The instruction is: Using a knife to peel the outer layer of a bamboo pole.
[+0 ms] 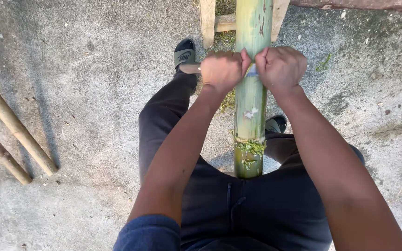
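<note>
A thick green bamboo pole [251,107] runs from between my legs up and away to a wooden stand. Across it lies a knife blade [251,70], held at both ends. My left hand [223,69] is a fist around the knife's handle [190,68] on the pole's left side. My right hand [281,67] grips the blade's other end on the right side. Green shavings [251,148] cling to the pole lower down, near my lap.
A wooden stand [208,21] holds the pole at the top. Two dry bamboo poles [15,125] lie on the concrete at the left. My feet in dark slides [184,52] rest on the rough concrete floor [89,69].
</note>
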